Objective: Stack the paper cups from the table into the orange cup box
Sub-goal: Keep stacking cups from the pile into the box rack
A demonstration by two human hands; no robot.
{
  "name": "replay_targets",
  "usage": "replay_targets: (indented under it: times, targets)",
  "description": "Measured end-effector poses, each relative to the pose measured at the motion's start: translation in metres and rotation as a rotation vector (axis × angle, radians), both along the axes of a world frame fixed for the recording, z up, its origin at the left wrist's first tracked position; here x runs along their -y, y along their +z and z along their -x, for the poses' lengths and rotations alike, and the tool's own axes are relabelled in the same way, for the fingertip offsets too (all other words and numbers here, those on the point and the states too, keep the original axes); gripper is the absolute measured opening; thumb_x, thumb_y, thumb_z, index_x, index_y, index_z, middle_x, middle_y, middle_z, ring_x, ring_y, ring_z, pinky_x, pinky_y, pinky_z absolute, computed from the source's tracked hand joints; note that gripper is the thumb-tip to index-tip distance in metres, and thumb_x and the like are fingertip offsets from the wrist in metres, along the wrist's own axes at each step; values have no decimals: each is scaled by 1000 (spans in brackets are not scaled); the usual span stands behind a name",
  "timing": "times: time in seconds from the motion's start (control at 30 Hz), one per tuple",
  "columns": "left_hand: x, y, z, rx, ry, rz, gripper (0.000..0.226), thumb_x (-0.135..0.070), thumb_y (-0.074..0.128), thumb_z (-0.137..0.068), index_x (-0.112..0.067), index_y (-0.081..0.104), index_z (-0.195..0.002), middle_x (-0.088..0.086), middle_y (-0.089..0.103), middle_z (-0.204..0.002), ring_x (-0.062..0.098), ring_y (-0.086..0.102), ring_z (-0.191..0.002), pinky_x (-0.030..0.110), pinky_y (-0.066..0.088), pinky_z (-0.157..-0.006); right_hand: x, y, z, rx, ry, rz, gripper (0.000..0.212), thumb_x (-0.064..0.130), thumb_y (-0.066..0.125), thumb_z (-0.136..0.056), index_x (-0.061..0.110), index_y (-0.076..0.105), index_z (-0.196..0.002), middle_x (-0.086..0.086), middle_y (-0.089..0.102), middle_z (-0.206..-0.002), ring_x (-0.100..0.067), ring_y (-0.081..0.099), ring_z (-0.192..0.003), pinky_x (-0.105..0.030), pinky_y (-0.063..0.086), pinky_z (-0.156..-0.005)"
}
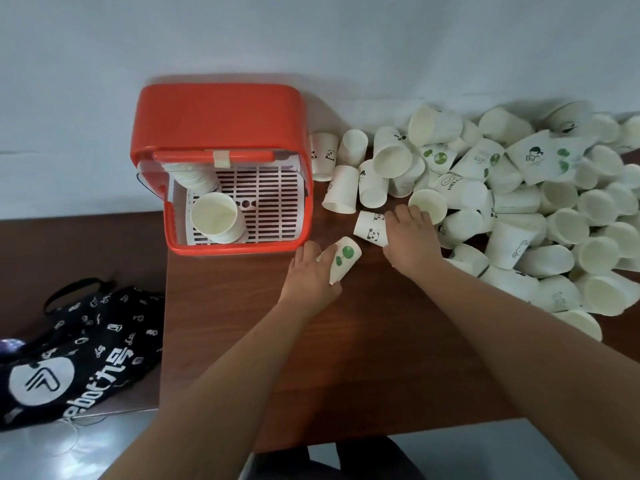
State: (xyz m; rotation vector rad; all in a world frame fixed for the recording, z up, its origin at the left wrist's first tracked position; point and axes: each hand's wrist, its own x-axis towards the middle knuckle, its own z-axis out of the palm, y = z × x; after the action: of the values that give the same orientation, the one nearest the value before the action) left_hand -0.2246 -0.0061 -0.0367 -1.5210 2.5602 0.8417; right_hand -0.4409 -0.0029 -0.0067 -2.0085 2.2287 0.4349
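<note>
Starting left of the orange cup box, there's a black printed bag lying nearer you. Inside the box, a nested cup stack lies on the white grate. Just right of the box's front corner, your left hand wraps its fingers round a green-print cup. Further right of the box, your right hand curls over a panda cup, with the loose cup pile beyond.

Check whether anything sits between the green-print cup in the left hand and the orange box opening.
Nothing visible does. Only bare table lies between the green-print cup, held by the left hand, and the orange box; its front wall has to be cleared. The cup stack inside sits left.
</note>
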Motion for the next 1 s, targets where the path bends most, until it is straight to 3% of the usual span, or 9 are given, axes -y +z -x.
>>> replay_targets:
  times: [0.17, 0.37, 0.57, 0.7, 0.87, 0.93, 1.0]
  targets:
    - [-14, -1, -3, -22, 56, -137, 74, -34, 63, -88, -36, 29, -154, 12, 35, -144, 32, 36, -134, 45, 35, -114, 1, -3, 1, 38, 25, -25, 43, 24, 77, -73, 6, 60, -109, -15, 53, -110, -34, 48, -105, -42, 41, -92]
    - [-30, 8, -14, -225, 176, -175, 70, -35, 64, -85, -39, 35, -148, 3, 36, -133, 27, 46, -123, 45, 48, -101, -4, 5, 6, 111, 69, -7, 49, 31, 73, -77, 11, 53, -117, -11, 58, -113, -31, 53, -105, -40, 41, -90]
    - [-35, 55, -52, -549, 452, -190, 76, -32, 71, -88, -24, 26, -149, -7, 36, -141, 12, 49, -124, 33, 52, -98, -17, 40, 2, 528, -206, 57, 62, 32, 73, -77, 12, 47, -130, -10, 43, -124, -30, 55, -100, -40, 47, -82]
    - [-30, 94, -80, -645, 525, -58, 66, -31, 72, -87, -30, 33, -140, -6, 41, -141, 11, 50, -125, 31, 52, -99, -28, 63, -10, 690, -265, 102, 63, 31, 72, -83, 16, 43, -137, -5, 38, -129, -21, 52, -101, -30, 39, -78]
    - [-2, 130, -110, -637, 708, 168, 63, -31, 72, -88, -27, 39, -141, -4, 39, -137, 15, 51, -120, 15, 50, -82, -27, 85, -31, 833, -340, 162, 72, 35, 76, -81, 14, 43, -141, -5, 44, -135, -20, 48, -122, -35, 44, -99]
    - [10, 131, -119, -580, 761, 240, 62, -33, 71, -88, -26, 41, -142, -4, 39, -134, 17, 50, -120, 27, 51, -88, -23, 89, -39, 861, -363, 190, 70, 38, 76, -79, 14, 46, -138, -5, 50, -131, -20, 52, -119, -38, 48, -99]
    - [22, 127, -126, -541, 794, 253, 62, -37, 70, -88, -28, 41, -142, -3, 38, -134, 19, 47, -124, 38, 49, -96, -19, 92, -46, 882, -366, 198, 63, 39, 74, -81, 14, 50, -134, -2, 57, -126, -19, 59, -111, -36, 53, -89]
